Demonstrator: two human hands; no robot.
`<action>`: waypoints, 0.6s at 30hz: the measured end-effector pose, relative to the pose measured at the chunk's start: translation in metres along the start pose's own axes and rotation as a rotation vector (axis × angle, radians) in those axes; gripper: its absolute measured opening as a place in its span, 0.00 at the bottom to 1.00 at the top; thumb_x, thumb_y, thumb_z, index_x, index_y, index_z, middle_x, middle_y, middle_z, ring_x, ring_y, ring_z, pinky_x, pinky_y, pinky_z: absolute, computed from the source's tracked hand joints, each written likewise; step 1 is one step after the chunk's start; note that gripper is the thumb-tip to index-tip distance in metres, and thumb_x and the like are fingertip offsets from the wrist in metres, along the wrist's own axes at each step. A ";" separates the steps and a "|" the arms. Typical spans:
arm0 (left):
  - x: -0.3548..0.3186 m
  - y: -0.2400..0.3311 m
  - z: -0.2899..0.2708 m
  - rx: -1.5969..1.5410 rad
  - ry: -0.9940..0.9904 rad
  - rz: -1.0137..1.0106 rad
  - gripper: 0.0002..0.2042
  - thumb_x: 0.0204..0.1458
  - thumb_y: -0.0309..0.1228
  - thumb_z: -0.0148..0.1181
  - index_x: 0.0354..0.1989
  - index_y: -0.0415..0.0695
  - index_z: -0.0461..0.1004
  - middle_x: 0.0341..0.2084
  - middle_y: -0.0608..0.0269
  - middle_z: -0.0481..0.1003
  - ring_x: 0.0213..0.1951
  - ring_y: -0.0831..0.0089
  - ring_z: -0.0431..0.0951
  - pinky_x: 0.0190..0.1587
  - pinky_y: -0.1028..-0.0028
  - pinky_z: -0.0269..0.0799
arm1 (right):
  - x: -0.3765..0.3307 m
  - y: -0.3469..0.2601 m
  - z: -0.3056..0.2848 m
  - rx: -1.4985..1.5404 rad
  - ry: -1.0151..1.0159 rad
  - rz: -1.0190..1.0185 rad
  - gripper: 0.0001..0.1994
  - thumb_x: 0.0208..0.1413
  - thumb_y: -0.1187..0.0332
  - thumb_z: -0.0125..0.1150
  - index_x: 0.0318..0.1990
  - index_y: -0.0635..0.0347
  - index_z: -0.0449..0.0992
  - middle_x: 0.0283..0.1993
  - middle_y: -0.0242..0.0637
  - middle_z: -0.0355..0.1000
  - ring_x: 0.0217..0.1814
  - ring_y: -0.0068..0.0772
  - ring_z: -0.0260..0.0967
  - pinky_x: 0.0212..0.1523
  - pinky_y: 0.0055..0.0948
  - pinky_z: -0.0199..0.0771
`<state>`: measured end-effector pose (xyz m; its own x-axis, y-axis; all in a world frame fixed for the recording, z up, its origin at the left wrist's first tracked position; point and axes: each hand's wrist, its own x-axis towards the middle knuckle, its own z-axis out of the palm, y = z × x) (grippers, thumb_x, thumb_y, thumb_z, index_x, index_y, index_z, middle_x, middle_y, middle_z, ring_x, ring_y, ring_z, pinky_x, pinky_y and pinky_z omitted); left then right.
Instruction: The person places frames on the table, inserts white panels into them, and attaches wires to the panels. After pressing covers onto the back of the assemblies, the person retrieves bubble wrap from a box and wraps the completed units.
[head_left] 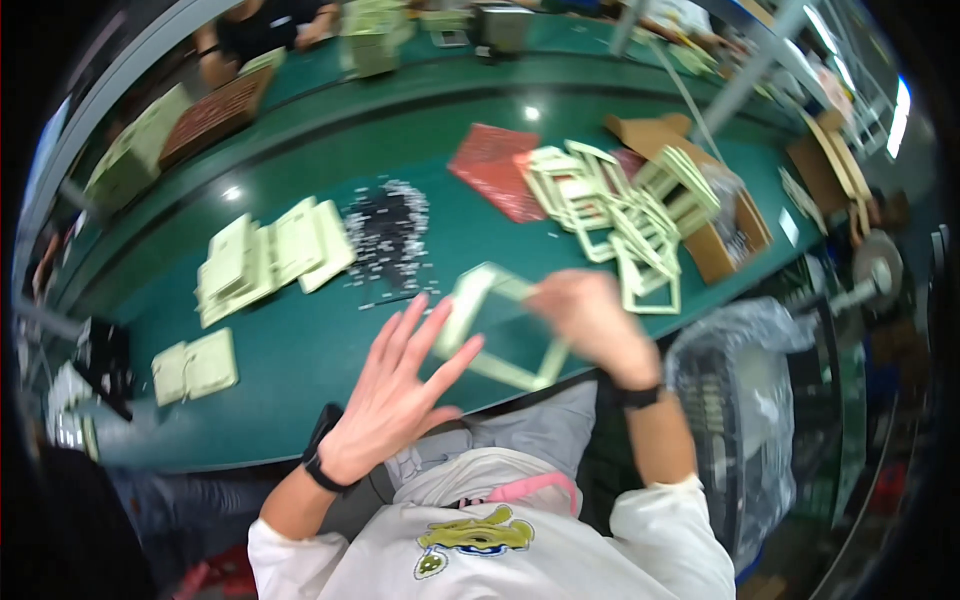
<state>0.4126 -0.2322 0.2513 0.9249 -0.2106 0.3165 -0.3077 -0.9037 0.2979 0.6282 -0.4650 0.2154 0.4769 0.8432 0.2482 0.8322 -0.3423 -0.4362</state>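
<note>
A pale green rectangular plastic frame [462,312] is tilted over the green bench in front of me, smeared by motion. My right hand [597,322], also blurred, has its fingers curled at the frame's upper right side and appears to grip it. My left hand [392,398] is open, fingers spread, by the frame's left side; I cannot tell whether it touches. Beyond my left fingers lies a heap of small black parts with white ends [388,235]. To the right is a tangled pile of similar pale green frames [648,238].
Left of the heap lie stacked pale green panels [272,252], with more panels [196,367] nearer. A red plastic sheet [492,170] and an open cardboard box [708,258] flank the frames. A plastic-lined crate [730,420] stands right of me. Across the bench sits another person [265,35].
</note>
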 end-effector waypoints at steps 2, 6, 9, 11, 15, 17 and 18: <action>-0.018 -0.001 0.019 -0.016 -0.108 -0.035 0.49 0.41 0.31 0.83 0.76 0.52 0.65 0.73 0.46 0.62 0.75 0.42 0.61 0.74 0.48 0.61 | 0.010 -0.032 0.060 0.144 -0.082 -0.126 0.07 0.53 0.70 0.67 0.39 0.56 0.86 0.35 0.42 0.79 0.42 0.49 0.80 0.45 0.45 0.81; -0.066 -0.034 0.038 -0.038 -0.279 -0.222 0.53 0.33 0.37 0.87 0.74 0.49 0.67 0.75 0.45 0.60 0.75 0.36 0.60 0.75 0.44 0.60 | 0.019 -0.047 0.142 0.182 -0.061 -0.210 0.05 0.54 0.66 0.66 0.35 0.56 0.84 0.36 0.44 0.78 0.42 0.52 0.79 0.44 0.48 0.82; -0.090 -0.043 0.035 -0.044 -0.297 -0.321 0.53 0.33 0.38 0.87 0.74 0.47 0.67 0.75 0.45 0.61 0.74 0.37 0.60 0.75 0.44 0.59 | 0.005 -0.050 0.089 0.176 0.202 0.014 0.09 0.58 0.62 0.71 0.38 0.57 0.86 0.39 0.41 0.80 0.45 0.49 0.80 0.47 0.44 0.82; -0.107 -0.049 0.032 -0.046 -0.300 -0.384 0.53 0.33 0.38 0.87 0.74 0.46 0.67 0.75 0.45 0.61 0.74 0.37 0.60 0.75 0.44 0.59 | -0.014 -0.016 0.025 -0.070 0.295 0.376 0.15 0.58 0.55 0.74 0.37 0.57 0.85 0.42 0.43 0.79 0.48 0.50 0.80 0.48 0.45 0.82; -0.128 -0.061 0.029 0.041 -0.211 -0.411 0.52 0.37 0.41 0.86 0.74 0.44 0.65 0.75 0.44 0.61 0.74 0.39 0.60 0.78 0.43 0.56 | -0.072 0.064 0.000 -0.606 0.398 0.618 0.18 0.57 0.55 0.76 0.33 0.63 0.82 0.39 0.51 0.79 0.45 0.53 0.81 0.44 0.50 0.82; -0.136 -0.067 0.038 0.056 -0.175 -0.395 0.51 0.38 0.42 0.85 0.74 0.42 0.65 0.76 0.45 0.60 0.75 0.39 0.59 0.78 0.42 0.56 | -0.076 0.076 0.016 -0.584 0.289 0.727 0.20 0.54 0.55 0.78 0.34 0.66 0.79 0.39 0.52 0.79 0.46 0.56 0.81 0.43 0.52 0.83; -0.139 -0.070 0.039 0.065 -0.159 -0.388 0.51 0.39 0.43 0.85 0.74 0.42 0.65 0.76 0.45 0.59 0.75 0.39 0.59 0.78 0.42 0.55 | -0.078 0.078 0.018 -0.584 0.290 0.728 0.20 0.54 0.55 0.78 0.34 0.66 0.79 0.39 0.52 0.79 0.46 0.56 0.81 0.43 0.52 0.83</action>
<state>0.3141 -0.1543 0.1513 0.9939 0.0994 0.0480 0.0799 -0.9478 0.3087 0.6507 -0.5499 0.1462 0.9155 0.2367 0.3253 0.2789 -0.9562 -0.0893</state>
